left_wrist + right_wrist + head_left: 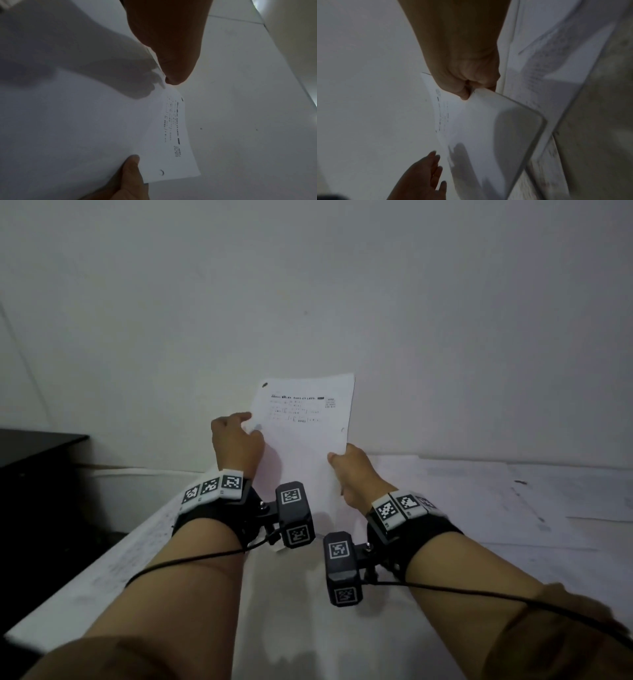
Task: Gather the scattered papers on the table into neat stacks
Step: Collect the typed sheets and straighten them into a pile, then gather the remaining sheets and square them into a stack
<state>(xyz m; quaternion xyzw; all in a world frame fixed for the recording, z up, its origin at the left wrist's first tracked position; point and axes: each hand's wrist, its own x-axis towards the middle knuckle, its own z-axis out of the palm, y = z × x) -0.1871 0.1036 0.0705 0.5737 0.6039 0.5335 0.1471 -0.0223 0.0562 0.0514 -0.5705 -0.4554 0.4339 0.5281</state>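
– Holding what, where?
– Printed sheet (305,433), upright above the table (308,638) and its papers (513,491). Right hand (352,470) pinches its right edge; left hand (236,446) pinches the left. Likely light, floppy, so hold both side edges.

The wall (411,320) closes off the table's (294,628) far edge; a black cabinet (37,453) flanks its left edge; flat papers (513,491) cover my right.

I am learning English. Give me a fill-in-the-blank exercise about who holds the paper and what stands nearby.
1. The paper is held up by ___ hands.
2. The right hand pinches its ___ edge.
3. Black furniture stands on the person's ___ side.
Missing words: both; right; left.
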